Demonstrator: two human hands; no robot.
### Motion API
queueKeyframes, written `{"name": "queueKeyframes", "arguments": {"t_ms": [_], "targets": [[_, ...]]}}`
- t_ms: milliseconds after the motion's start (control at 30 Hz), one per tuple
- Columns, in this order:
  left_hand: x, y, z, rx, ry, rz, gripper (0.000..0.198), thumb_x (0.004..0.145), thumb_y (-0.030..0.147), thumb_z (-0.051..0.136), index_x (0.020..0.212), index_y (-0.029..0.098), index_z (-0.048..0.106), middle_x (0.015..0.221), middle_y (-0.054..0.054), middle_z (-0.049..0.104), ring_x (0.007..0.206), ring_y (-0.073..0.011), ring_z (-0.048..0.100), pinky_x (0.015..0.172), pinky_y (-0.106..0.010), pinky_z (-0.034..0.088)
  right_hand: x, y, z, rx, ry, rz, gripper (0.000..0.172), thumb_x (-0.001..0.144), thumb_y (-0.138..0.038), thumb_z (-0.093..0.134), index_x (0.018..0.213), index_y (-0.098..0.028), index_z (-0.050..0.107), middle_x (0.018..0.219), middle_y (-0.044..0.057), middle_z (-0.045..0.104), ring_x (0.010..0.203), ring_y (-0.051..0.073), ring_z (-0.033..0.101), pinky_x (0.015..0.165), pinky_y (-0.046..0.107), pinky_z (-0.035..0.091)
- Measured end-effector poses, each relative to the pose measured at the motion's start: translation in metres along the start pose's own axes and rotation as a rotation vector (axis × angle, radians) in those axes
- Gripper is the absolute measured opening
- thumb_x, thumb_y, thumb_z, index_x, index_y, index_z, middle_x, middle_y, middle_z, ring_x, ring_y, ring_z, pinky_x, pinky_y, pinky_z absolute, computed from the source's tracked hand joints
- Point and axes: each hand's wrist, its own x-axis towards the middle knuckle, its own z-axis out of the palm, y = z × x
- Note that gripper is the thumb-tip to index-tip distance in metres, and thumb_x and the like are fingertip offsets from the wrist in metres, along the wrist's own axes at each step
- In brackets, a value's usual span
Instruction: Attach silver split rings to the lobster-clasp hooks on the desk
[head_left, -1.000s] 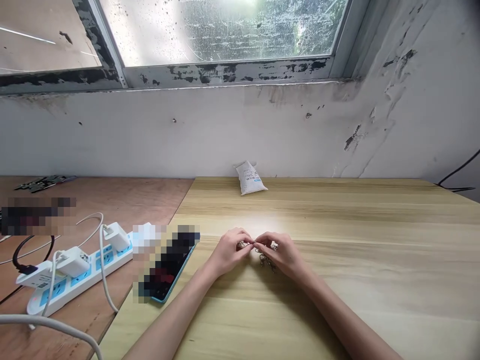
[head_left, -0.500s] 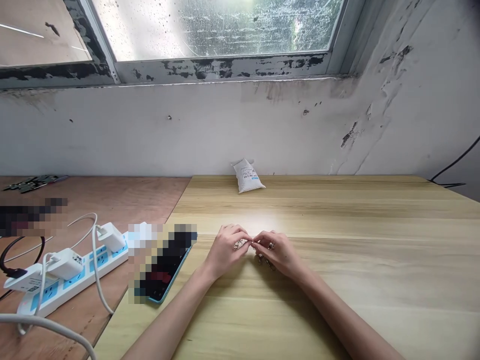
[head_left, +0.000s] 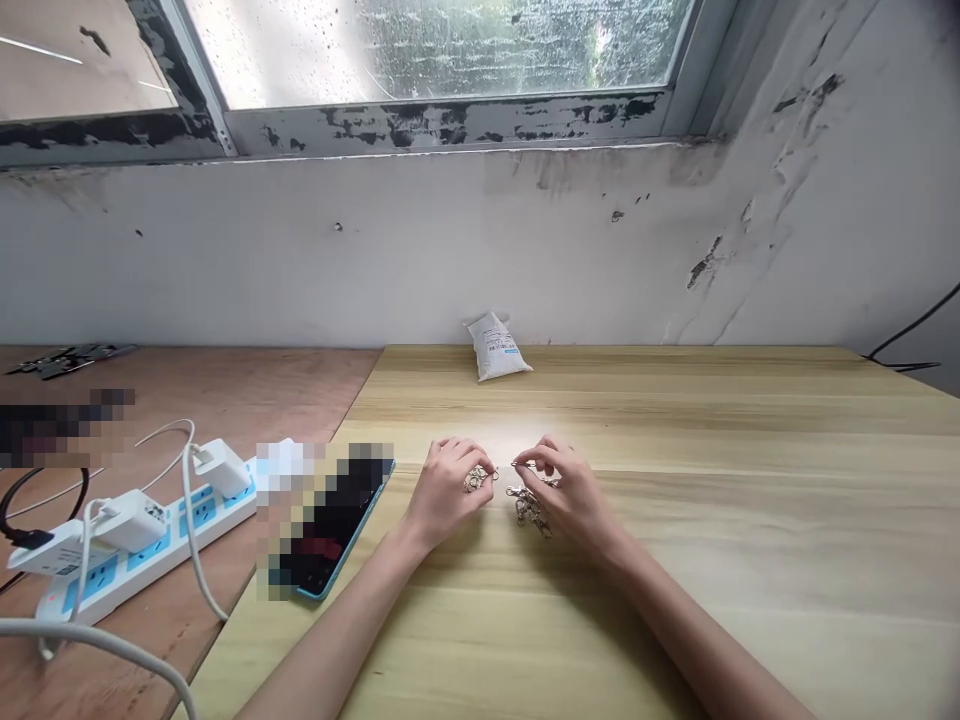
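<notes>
A small cluster of silvery metal rings [head_left: 475, 479] is resting against the left fingers [head_left: 459, 452], while a looser tangle of silvery clasps and rings [head_left: 529, 508] is lying on the pale wooden surface [head_left: 675, 480] just under the right hand [head_left: 566, 497], its thin links glinting

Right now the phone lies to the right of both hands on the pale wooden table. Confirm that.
Wrong side: the phone lies to the left of both the left hand and the right hand, not to their right, as the head view shows. It is on the pale wooden table, as you said.
</notes>
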Motion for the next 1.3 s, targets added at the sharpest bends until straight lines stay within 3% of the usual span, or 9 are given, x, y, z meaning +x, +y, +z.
{"name": "queueKeyframes", "arguments": {"t_ms": [100,267,433,567,667,967,1067,1167,1300], "targets": [[-0.001,0.000,0.001,0.042,0.007,0.020,0.007,0.083,0.014,0.059,0.081,0.020,0.061,0.090,0.000,0.066,0.088,-0.0170,0.058,0.089,-0.036,0.036,0.000,-0.001,0.000,0.091,-0.014,0.073,0.012,0.087,-0.026,0.056,0.081,-0.021,0.065,0.073,0.001,0.064,0.067,0.015,0.056,0.077,0.034,0.042],[-0.003,-0.003,0.003,0.124,0.064,0.066,0.008,0.080,0.014,0.063,0.082,0.022,0.064,0.100,-0.001,0.066,0.099,-0.0196,0.057,0.100,-0.042,0.033,-0.001,-0.004,-0.001,0.194,-0.004,0.109,0.018,0.087,-0.033,0.056,0.082,-0.021,0.067,0.080,0.004,0.065,0.077,0.019,0.058,0.069,0.030,0.043],[-0.002,-0.005,0.004,0.149,0.086,0.104,0.009,0.078,0.014,0.065,0.080,0.023,0.065,0.104,-0.001,0.066,0.104,-0.0198,0.057,0.108,-0.045,0.028,0.000,-0.004,-0.002,0.178,-0.003,0.148,0.021,0.086,-0.037,0.059,0.078,-0.020,0.069,0.060,-0.001,0.052,0.059,0.014,0.048,0.062,0.029,0.040],[-0.002,-0.004,0.006,0.171,0.099,0.150,0.009,0.079,0.014,0.065,0.078,0.023,0.065,0.105,-0.001,0.067,0.106,-0.0197,0.058,0.109,-0.046,0.027,-0.001,-0.002,0.002,0.472,-0.084,0.226,0.023,0.088,-0.040,0.057,0.082,-0.019,0.064,0.075,0.003,0.066,0.070,0.016,0.059,0.066,0.029,0.045],[-0.002,-0.003,0.007,0.183,0.126,0.198,0.010,0.080,0.015,0.064,0.077,0.024,0.065,0.105,0.000,0.068,0.108,-0.0198,0.058,0.109,-0.045,0.028,-0.002,0.001,0.007,0.593,-0.098,0.270,0.025,0.087,-0.043,0.059,0.085,-0.019,0.063,0.076,0.003,0.067,0.070,0.016,0.059,0.065,0.028,0.045],[-0.001,-0.003,0.008,0.214,0.149,0.246,0.010,0.081,0.015,0.064,0.077,0.024,0.065,0.107,0.001,0.068,0.111,-0.0196,0.057,0.111,-0.044,0.028,-0.001,0.000,0.005,0.519,-0.070,0.253,0.029,0.084,-0.046,0.061,0.082,-0.018,0.068,0.081,0.004,0.066,0.076,0.016,0.057,0.071,0.028,0.045],[-0.001,-0.002,0.007,0.197,0.155,0.254,0.011,0.082,0.015,0.063,0.077,0.024,0.065,0.107,0.001,0.068,0.111,-0.0199,0.057,0.111,-0.044,0.028,0.000,-0.001,0.005,0.456,-0.071,0.255,0.031,0.083,-0.047,0.061,0.080,-0.018,0.068,0.078,0.004,0.065,0.071,0.016,0.055,0.066,0.028,0.044],[-0.001,0.000,0.004,0.160,0.143,0.222,0.012,0.083,0.014,0.061,0.080,0.024,0.066,0.111,0.000,0.067,0.113,-0.0202,0.056,0.111,-0.045,0.027,0.001,0.002,0.006,0.445,-0.066,0.307,0.033,0.081,-0.050,0.063,0.078,-0.017,0.066,0.072,0.003,0.061,0.065,0.014,0.052,0.061,0.027,0.041],[0.000,0.003,-0.002,0.002,0.172,0.047,0.008,0.083,0.019,0.064,0.080,0.025,0.068,0.115,-0.003,0.065,0.117,-0.0236,0.051,0.106,-0.046,0.032,0.001,0.003,0.003,0.556,-0.146,0.375,0.039,0.079,-0.056,0.063,0.074,-0.017,0.060,0.064,-0.001,0.052,0.056,0.011,0.044,0.053,0.026,0.035]]}}
